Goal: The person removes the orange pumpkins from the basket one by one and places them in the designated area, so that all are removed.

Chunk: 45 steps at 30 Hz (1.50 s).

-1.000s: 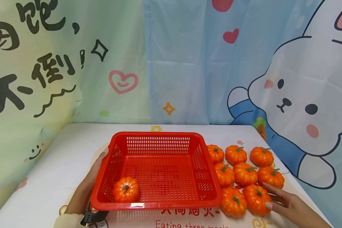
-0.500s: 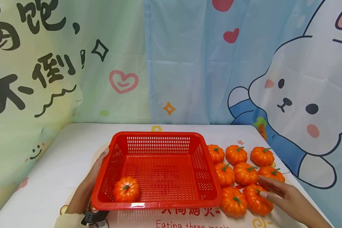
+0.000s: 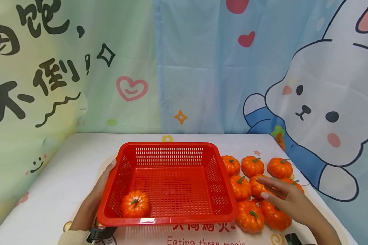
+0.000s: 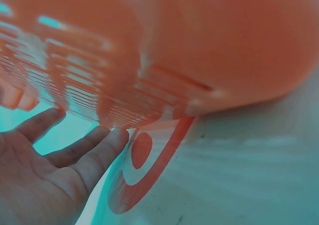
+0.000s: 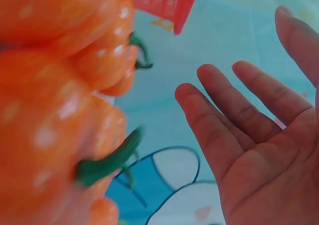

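Observation:
A red plastic basket (image 3: 184, 200) with slotted walls stands on the table, holding one small orange pumpkin (image 3: 135, 203) in its front left corner. My left hand (image 3: 102, 185) touches the basket's left side; in the left wrist view its fingers (image 4: 102, 153) are extended against the slotted wall. To the right of the basket several more pumpkins sit in rows, among them a front one (image 3: 250, 217) and a back right one (image 3: 280, 167). My right hand (image 3: 289, 199) hovers over the middle and front pumpkins with nothing in it, fingers (image 5: 239, 110) spread, partly hiding several of them.
A white printed tablecloth (image 3: 64, 163) covers the table. A cartoon curtain (image 3: 190, 85) hangs behind its back edge. The rightmost pumpkins lie near the table's right edge, and a dark watch strap (image 3: 101, 234) is on the left wrist.
My right hand has lifted from the front right pumpkins and moved left and slightly up, over the middle ones. The left hand, the basket and the pumpkin inside have stayed put.

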### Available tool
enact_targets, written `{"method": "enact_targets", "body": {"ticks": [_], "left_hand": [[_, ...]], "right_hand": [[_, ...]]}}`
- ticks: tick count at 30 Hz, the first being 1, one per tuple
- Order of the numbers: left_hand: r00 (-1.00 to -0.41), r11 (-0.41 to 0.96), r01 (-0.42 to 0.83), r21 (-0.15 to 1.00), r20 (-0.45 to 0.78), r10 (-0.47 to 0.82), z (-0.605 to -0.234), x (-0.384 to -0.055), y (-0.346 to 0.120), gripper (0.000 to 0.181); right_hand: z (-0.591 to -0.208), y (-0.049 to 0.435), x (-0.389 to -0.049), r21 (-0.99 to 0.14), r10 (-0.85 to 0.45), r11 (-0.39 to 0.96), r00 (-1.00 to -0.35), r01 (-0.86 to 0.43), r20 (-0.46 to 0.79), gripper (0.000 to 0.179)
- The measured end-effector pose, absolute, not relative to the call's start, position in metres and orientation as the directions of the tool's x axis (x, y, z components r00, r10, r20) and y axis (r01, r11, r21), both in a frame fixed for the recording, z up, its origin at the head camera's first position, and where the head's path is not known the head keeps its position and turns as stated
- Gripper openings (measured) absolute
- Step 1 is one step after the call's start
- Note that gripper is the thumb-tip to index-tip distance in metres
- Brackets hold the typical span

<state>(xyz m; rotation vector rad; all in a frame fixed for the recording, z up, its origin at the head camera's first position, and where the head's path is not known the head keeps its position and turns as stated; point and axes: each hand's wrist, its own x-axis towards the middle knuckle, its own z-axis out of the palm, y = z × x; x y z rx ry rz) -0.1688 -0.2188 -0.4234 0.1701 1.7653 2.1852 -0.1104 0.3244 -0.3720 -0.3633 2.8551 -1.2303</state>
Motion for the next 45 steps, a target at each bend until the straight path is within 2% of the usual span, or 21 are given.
{"method": "enact_targets", "body": {"ticks": [7, 17, 22, 30, 38, 45], "left_hand": [[-0.941, -0.176, -0.173, 0.969, -0.109, 0.321, -0.423, -0.167, -0.220, 0.058], [-0.938, -0.183, -0.175, 0.967, -0.107, 0.331, -0.425, -0.169, -0.221, 0.060], [-0.936, -0.186, -0.175, 0.967, -0.105, 0.337, -0.422, -0.169, -0.222, 0.060], [-0.940, -0.182, -0.165, 0.969, -0.098, 0.327, -0.420, -0.169, -0.224, 0.057], [-0.924, -0.211, -0.169, 0.963, -0.080, 0.373, -0.418, -0.167, -0.220, 0.056], [-0.911, -0.246, -0.142, 0.959, -0.029, 0.412, -0.421, -0.168, -0.220, 0.050]], "right_hand": [[-0.355, 0.297, -0.121, -0.749, -0.342, 0.555, -0.920, -0.361, 0.190, 0.041], [-0.343, 0.271, -0.133, -0.788, -0.402, 0.496, -0.901, -0.365, 0.164, 0.042], [-0.338, 0.262, -0.138, -0.755, -0.441, 0.505, -0.877, -0.419, 0.193, 0.043], [-0.324, 0.242, -0.153, -0.731, -0.532, 0.447, -0.810, -0.515, 0.245, 0.043], [-0.316, 0.220, -0.156, -0.748, -0.557, 0.438, -0.803, -0.499, 0.210, 0.043], [-0.313, 0.201, -0.172, -0.742, -0.624, 0.414, -0.758, -0.527, 0.190, 0.043]]}}
